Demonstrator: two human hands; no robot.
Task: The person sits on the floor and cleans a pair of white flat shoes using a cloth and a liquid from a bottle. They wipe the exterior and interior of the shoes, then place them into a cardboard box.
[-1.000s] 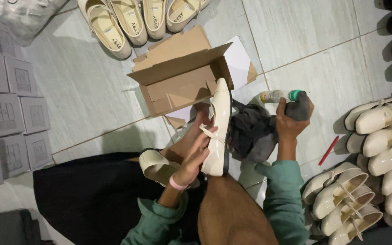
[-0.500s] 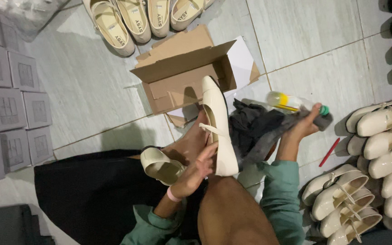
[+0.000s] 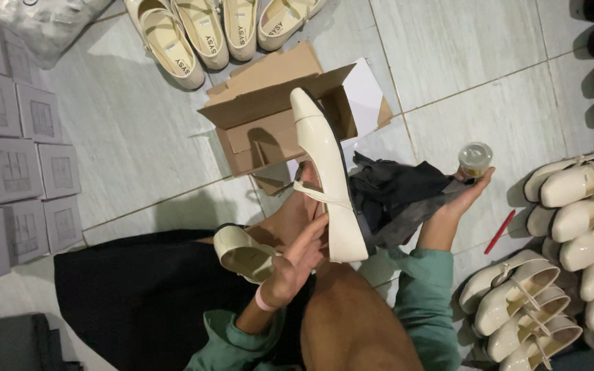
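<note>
Cream slingback shoe [image 3: 326, 180] stands toe-up above the lap, gripped by the left hand [image 3: 302, 255], while the right hand [image 3: 463, 196] grasps a dark rag [image 3: 393, 194] and small bottle [image 3: 475, 159], apparently mid-cleaning, so wiping likely needs the rag brought across.

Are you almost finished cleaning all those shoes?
Not yet. The rows of cream shoes on the floor beside the person may be done, though the picture cannot confirm it. Right now the left hand holds one cream shoe, and the right hand holds a dark cloth beside a small bottle. Its mate waits on the lap, and more shoes lie beyond the open cardboard box.
</note>
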